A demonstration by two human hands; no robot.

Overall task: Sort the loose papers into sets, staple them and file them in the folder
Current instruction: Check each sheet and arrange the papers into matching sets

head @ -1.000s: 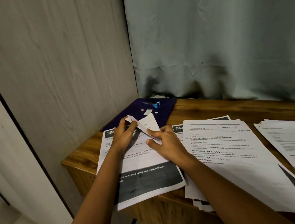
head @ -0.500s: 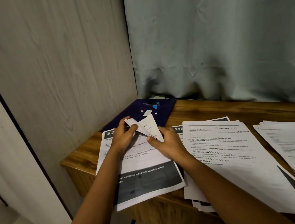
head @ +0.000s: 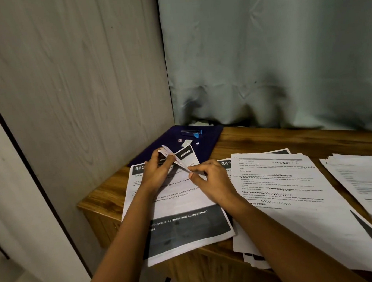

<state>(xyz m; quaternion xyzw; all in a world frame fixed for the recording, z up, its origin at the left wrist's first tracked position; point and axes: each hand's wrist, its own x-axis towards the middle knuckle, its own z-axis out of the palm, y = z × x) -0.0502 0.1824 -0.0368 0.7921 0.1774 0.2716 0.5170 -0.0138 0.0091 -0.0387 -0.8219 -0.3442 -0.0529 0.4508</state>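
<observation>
Head view: I see both hands busy at the far corner of the paper set (head: 187, 225) headed "363", near the left edge of the desk (head: 269, 141).
Left hand (head: 158, 172): fingers curled, pinching the lifted, folded-back corner (head: 182, 157) of the sheets.
Right hand (head: 212, 181): thumb and forefinger pinched on the same corner's lower edge.
Paper set: lies flat apart from that corner, and its near end hangs over the desk's front edge.
Stapler (head: 192, 132): blue, lying on the dark blue folder (head: 209, 139) at the far left corner, apart from both hands.
Other papers: a middle stack (head: 284, 188) touches the set's right side, and another stack (head: 366, 175) lies toward the right edge.
Step, as I judge it: squaring or checking the corner before stapling.
Risk one: reaching for the stapler frees one hand, so the sheets may fan apart and staple crooked.
Risk two: the two hands pulling against each other could crease or tear the corner.
Risk three: a nudge toward me could tip the overhanging set off the front edge.
</observation>
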